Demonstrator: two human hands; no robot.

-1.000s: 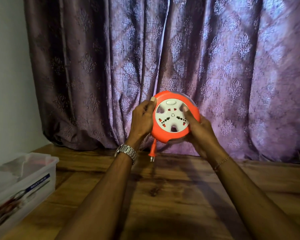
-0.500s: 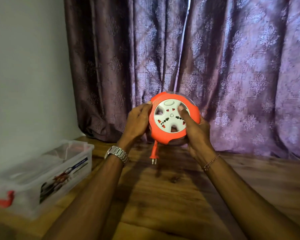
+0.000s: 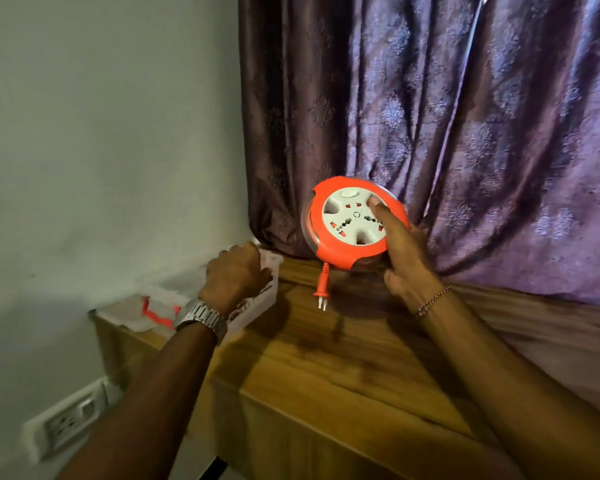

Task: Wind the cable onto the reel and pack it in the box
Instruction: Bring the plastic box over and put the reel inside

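Note:
My right hand (image 3: 400, 251) holds the round orange cable reel (image 3: 326, 242) up in the air, thumb on its white socket face and fingers behind it. The cable is wound in. Its orange plug (image 3: 322, 289) dangles below the reel on a short length of cable. My left hand (image 3: 234, 273) is off the reel and grips the near right edge of the clear plastic box (image 3: 160, 304) at the left end of the wooden table. The box has a clear lid with a red latch, and my fingertips are hidden behind the hand.
The wooden table (image 3: 326, 368) runs along a purple patterned curtain (image 3: 430, 116). A pale wall (image 3: 101, 133) stands to the left, close behind the box. A white wall socket plate (image 3: 70, 419) sits low on that wall beside the table's end.
My left hand has left the reel and moved left and down to the box. The right hand alone now holds the reel. The view has swung to the left.

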